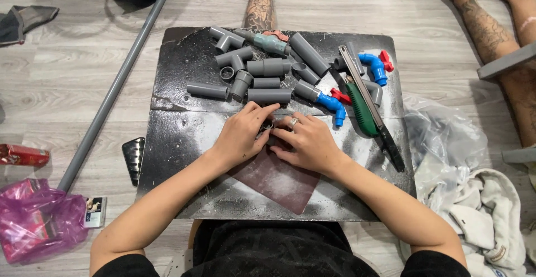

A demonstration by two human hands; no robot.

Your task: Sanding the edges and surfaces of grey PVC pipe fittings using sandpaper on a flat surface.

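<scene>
sandpaper sheet (279, 179), reddish brown, lies near the front edge of the black board (178, 137), its top tucked under the left hand (241, 136) and right hand (308, 143), whose fingers curl shut around a small grey pipe fitting (268, 126), mostly hidden. it looks like the fitting is being rubbed smooth on the sheet, which calls for firm pressure and turning the piece. more grey pipe fittings (262, 67), blue taps (375, 67) and a green-handled saw (363, 106) crowd the board's far edge.
</scene>
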